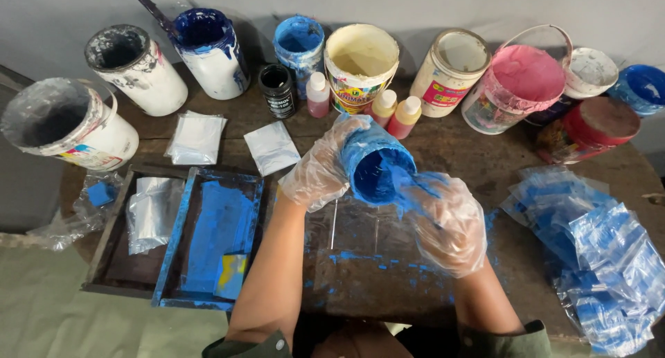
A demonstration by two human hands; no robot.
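Seemingly gloved fingers (pixel 409 181) in blue tub (pixel 374 165)

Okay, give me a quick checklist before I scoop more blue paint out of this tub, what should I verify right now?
1. Left hand grips the blue tub: ok.
2. Tub tilted, mouth toward you: ok.
3. Right hand fingers at the tub mouth, glove blue-smeared: ok.
4. Gloves intact: cannot tell.
5. Table below free of drips: not ok, blue spots.
6. Paint left inside tub: cannot tell.
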